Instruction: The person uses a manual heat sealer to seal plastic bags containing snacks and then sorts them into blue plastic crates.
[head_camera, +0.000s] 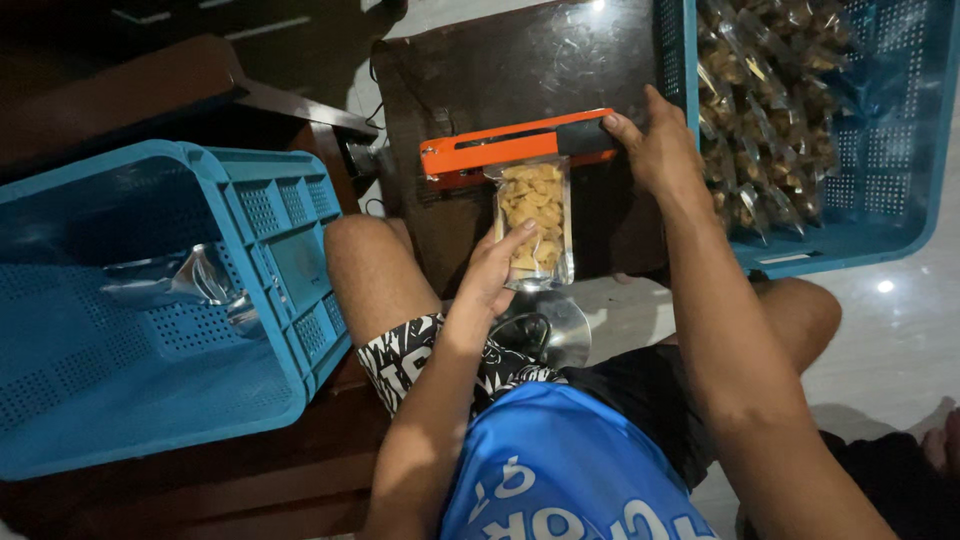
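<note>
Snack bag (536, 222), frame centre: mouth tucked under orange sealer (515, 148), so top gets pressed.
Left hand (492, 272): fingers curled on bag's side, steadying it.
Right hand (655, 150): closed on sealer handle, pushing down.
Blue crate (900, 190), upper right: filled bags, within reach.

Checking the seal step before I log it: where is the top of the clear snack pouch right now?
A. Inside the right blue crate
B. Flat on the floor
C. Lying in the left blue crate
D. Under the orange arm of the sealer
D: the clear snack pouch has its top edge tucked under the orange sealer arm, with the right hand on the arm's black grip and the left hand steadying the pouch.
</note>
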